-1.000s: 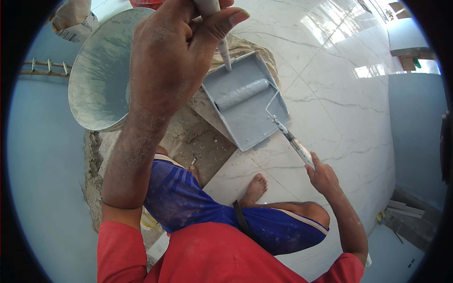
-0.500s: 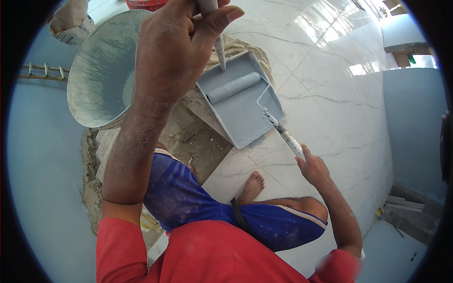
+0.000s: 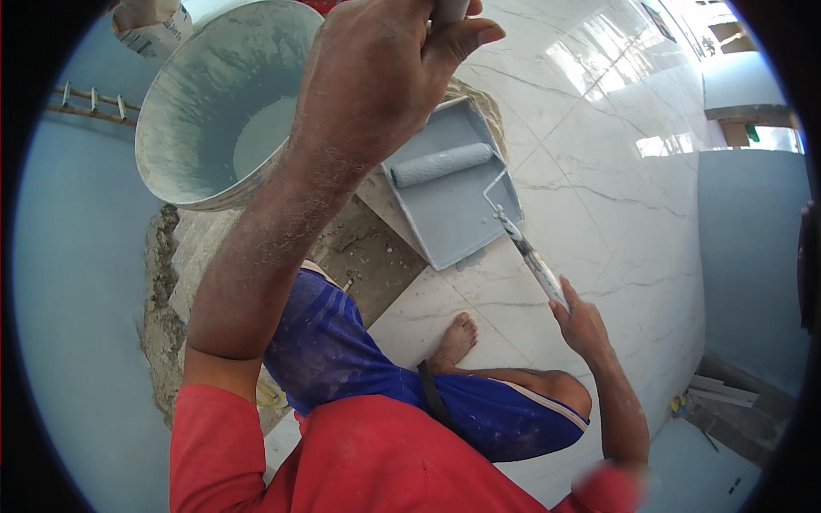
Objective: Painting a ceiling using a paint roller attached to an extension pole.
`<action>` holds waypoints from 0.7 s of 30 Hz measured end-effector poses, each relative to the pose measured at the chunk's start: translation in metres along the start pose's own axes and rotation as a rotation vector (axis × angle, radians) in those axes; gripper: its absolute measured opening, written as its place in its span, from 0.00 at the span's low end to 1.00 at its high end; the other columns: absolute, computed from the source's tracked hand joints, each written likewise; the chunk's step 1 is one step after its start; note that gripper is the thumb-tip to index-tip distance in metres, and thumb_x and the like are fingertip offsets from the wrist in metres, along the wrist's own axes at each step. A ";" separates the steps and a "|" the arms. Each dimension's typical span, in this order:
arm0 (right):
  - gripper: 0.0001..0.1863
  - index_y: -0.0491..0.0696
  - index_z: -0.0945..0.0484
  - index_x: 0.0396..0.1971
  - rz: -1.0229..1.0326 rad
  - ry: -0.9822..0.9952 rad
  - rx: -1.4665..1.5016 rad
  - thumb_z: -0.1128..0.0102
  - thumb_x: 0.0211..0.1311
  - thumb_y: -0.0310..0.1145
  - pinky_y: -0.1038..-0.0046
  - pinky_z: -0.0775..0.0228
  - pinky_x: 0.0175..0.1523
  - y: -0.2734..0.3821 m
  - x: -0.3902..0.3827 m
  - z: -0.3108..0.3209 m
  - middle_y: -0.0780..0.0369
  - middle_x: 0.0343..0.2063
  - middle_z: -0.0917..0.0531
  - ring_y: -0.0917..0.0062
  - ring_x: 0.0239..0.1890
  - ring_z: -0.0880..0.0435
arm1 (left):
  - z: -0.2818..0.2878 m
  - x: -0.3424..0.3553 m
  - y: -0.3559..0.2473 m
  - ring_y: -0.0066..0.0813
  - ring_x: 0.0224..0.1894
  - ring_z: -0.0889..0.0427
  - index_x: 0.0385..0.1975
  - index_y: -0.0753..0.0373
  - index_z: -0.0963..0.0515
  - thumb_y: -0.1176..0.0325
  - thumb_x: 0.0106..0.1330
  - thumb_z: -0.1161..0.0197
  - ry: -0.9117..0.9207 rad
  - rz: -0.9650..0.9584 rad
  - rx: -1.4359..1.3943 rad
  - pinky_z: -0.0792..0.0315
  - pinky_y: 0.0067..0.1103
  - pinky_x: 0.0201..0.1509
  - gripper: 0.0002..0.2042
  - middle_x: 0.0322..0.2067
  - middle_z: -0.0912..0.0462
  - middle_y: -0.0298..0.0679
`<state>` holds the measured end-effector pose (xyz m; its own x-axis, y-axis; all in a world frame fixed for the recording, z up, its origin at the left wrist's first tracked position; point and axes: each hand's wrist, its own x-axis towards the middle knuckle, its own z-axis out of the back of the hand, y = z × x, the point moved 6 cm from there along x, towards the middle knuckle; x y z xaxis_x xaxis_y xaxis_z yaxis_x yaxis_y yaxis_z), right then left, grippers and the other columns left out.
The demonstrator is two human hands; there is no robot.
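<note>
My right hand (image 3: 583, 325) is wrapped round the handle of a paint roller (image 3: 445, 162), whose grey-coated sleeve lies across a paint tray (image 3: 457, 231). Wet grey-blue paint covers the tray's bottom. High in the view, my left hand (image 3: 376, 94) is closed round a pale stick (image 3: 451, 8); only a short piece shows at my thumb, and the rest is hidden. Left of that hand stands a large paint bucket (image 3: 171, 162), tilted in the view, with pale grey paint at its bottom and dried streaks inside.
Crumpled sheeting (image 3: 487, 107) lies under the tray's far edge. Glossy marble-look tiles (image 3: 599, 214) spread to the right. A rough, broken patch of floor (image 3: 376, 256) lies beside my left knee. A ladder (image 3: 94, 104) is at the left by the blue wall (image 3: 77, 282).
My left hand has swung right and slightly up, so the stick's lower end no longer shows by the tray. The roller, tray and right hand sit slightly farther right in view.
</note>
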<state>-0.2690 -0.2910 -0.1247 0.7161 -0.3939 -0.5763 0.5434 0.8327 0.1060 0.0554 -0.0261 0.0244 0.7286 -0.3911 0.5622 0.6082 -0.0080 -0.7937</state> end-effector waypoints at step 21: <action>0.33 0.45 0.40 0.69 -0.021 0.102 -0.231 0.43 0.68 0.42 0.52 0.26 0.38 -0.020 -0.021 0.007 0.47 0.26 0.17 0.50 0.30 0.16 | 0.000 0.001 -0.027 0.24 0.29 0.19 0.41 0.65 0.26 0.61 0.70 0.36 -0.114 0.051 0.265 0.23 0.24 0.36 0.13 0.28 0.20 0.39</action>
<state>-0.2916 -0.3020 -0.1088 0.6517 -0.3803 -0.6562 0.4347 0.8963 -0.0877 0.0398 -0.0260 0.0467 0.7819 -0.2784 0.5577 0.6201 0.2559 -0.7416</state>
